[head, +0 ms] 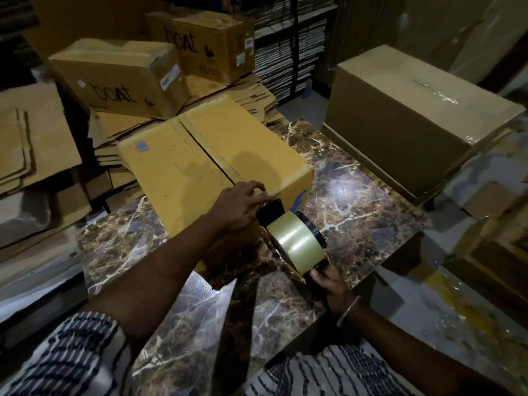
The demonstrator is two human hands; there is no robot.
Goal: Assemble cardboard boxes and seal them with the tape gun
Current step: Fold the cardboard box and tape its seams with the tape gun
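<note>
Ok so working left to right: flat cardboard [31,155] is piled on the left, with two closed "boat" cartons [120,78] stacked behind. Can't see inside either of them.

Middle of the marble table [357,195] is the box [211,161] being sealed. Flaps are folded shut and meet at a seam [205,150] that runs away from the near edge, with a dark gap showing along it, so no fresh tape on top yet as far as I can tell. Whatever's inside is hidden.

Left hand [243,204] sits at the near edge of the box right where the seam ends, fingers curled lightly over the corner and touching the nose of the tape gun [291,241]. Whether it's pinching the tape end I can't tell. Right hand [331,284] is wrapped around the gun's handle, below the roll.

My take on doing this bit well: start the tape down on the near side wall so there's an anchor tab, thumb it flat, then pull the gun straight along the seam with steady pressure, keeping both flaps butted together. If the flaps spread, the tape bridges the gap and wrinkles.

Far right is another box [414,115], closed, with shiny tape already across its top. Looks done. Contents not visible.
</note>
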